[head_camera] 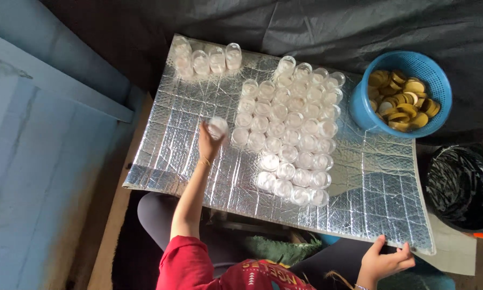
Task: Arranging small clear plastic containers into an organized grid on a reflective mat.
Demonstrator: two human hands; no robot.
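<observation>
My left hand (208,142) is stretched out over a silver quilted foil sheet (381,182) and is closed around a small clear jar (218,127), just left of a dense block of several clear jars (292,134) standing on the sheet. A short row of clear jars (208,58) stands apart at the sheet's far left corner. My right hand (385,261) rests at the near right edge of the sheet, fingers spread, holding nothing I can see.
A blue perforated basket (437,80) holding several gold lids (402,99) sits at the far right. A black plastic bag (461,185) lies at the right. Dark cloth covers the far side. A blue wall surface runs along the left.
</observation>
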